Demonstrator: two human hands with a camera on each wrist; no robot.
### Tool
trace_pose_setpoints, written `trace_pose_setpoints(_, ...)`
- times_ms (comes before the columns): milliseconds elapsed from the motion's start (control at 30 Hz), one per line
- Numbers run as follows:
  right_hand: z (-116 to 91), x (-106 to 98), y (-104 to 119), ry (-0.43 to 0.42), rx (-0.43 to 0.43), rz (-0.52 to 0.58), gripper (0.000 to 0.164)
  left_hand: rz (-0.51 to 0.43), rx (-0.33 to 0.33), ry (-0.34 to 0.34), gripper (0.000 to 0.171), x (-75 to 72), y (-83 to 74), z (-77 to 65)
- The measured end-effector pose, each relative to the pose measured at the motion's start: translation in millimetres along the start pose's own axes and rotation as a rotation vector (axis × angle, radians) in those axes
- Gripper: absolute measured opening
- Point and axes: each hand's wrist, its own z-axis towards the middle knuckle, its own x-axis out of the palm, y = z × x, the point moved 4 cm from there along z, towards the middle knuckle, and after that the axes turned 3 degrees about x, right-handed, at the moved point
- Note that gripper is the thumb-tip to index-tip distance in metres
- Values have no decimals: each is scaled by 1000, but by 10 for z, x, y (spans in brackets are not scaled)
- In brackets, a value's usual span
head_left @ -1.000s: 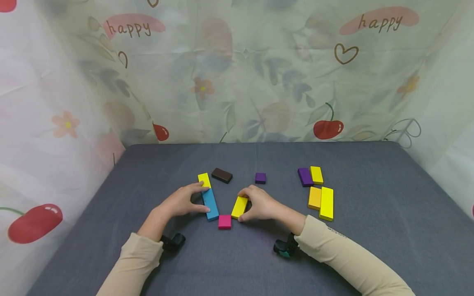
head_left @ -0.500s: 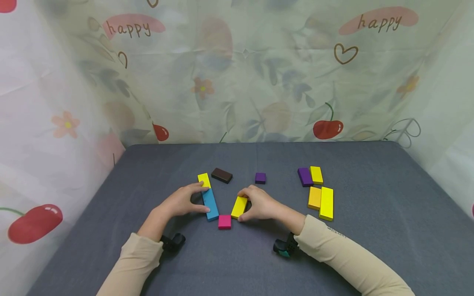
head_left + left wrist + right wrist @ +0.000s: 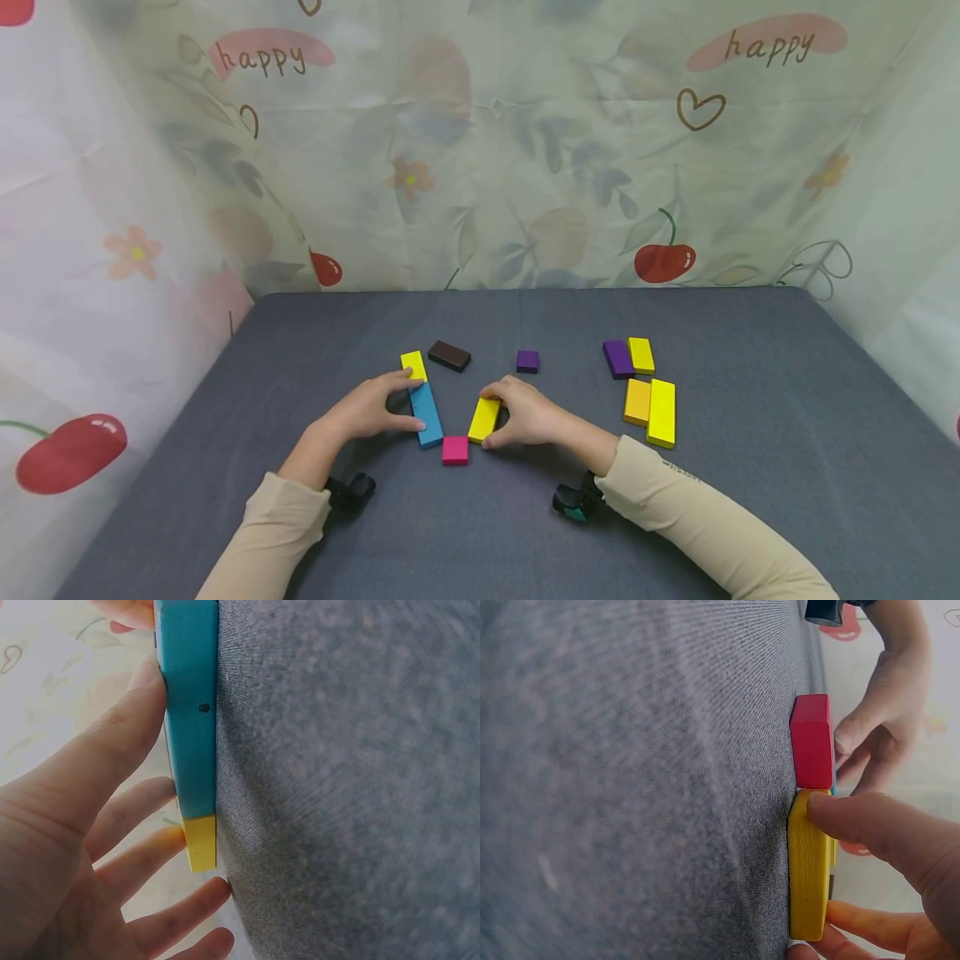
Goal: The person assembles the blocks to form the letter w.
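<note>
My left hand lies over a blue block and a small yellow block set end to end with it. In the left wrist view the thumb and fingertips touch the blue block and the small yellow block from above, fingers fairly straight and spread. My right hand pinches another yellow block between thumb and fingers, one at each end. The right wrist view shows this yellow block flat on the cloth, its near end against a pink-red block. That block sits between the blue and yellow ones.
Behind the hands lie a dark brown block and a small purple block. Farther right sit a purple block, a short yellow block, an orange-yellow block and a longer yellow block on the grey cloth.
</note>
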Motion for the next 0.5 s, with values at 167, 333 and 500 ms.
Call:
trace_pose_setpoints(167, -2, 4, -1, 6, 4, 8, 62, -1, -1, 3, 72, -2, 1, -2)
trace_pose_setpoints(333, 0, 1, -1, 10, 4, 9, 62, 0, -4, 4, 72, -4, 1, -2)
trace_pose_setpoints(500, 8, -3, -8, 21, -6, 12, 67, -2, -12, 6, 72, -3, 2, 5)
